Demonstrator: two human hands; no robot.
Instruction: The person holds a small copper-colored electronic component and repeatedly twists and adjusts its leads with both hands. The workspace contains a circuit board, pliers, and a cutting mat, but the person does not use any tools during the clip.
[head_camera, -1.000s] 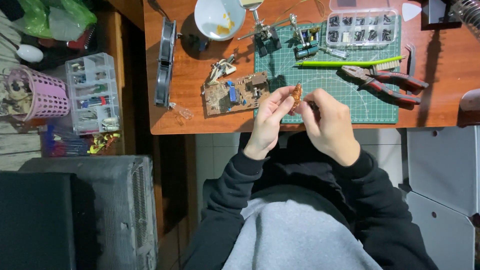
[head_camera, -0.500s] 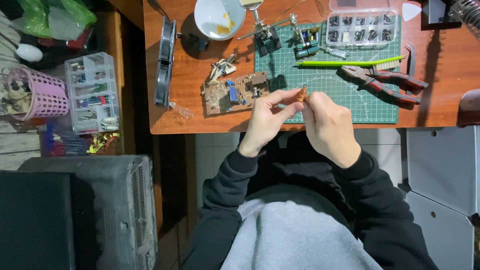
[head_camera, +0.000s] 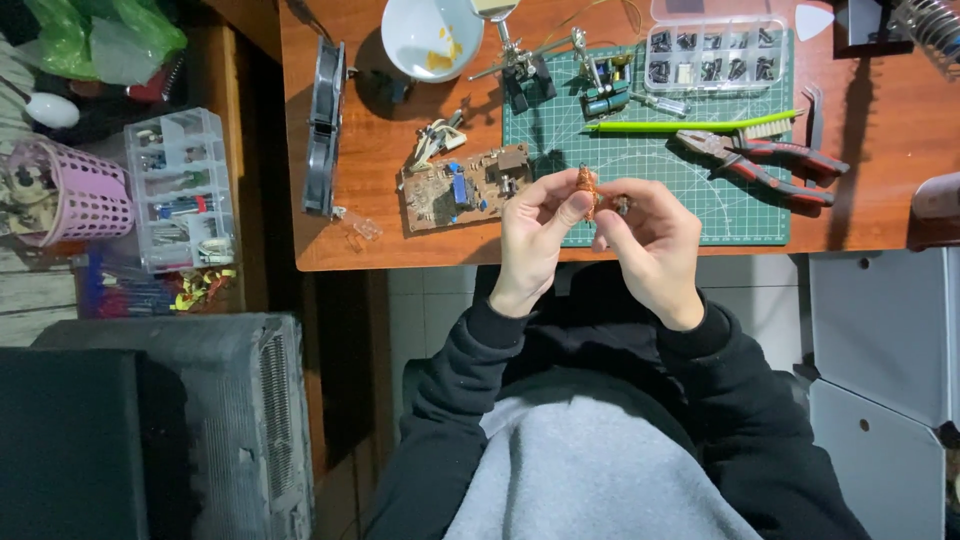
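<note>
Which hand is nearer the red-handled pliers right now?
Right. The right hand is just below-left of the pliers; the left hand is farther left, beyond it.

A clear plastic compartment box (head_camera: 716, 52) lies beyond the right hand (head_camera: 648, 240), rectangular, holding small dark parts. A taller clear organizer box (head_camera: 181, 190) stands well left of the left hand (head_camera: 535, 235), beside green plastic bags (head_camera: 100, 38).

Left hand (head_camera: 535, 235) and right hand (head_camera: 650, 235) pinching copper coil (head_camera: 586, 187), green cutting mat (head_camera: 650, 170), circuit board (head_camera: 462, 187)
</note>
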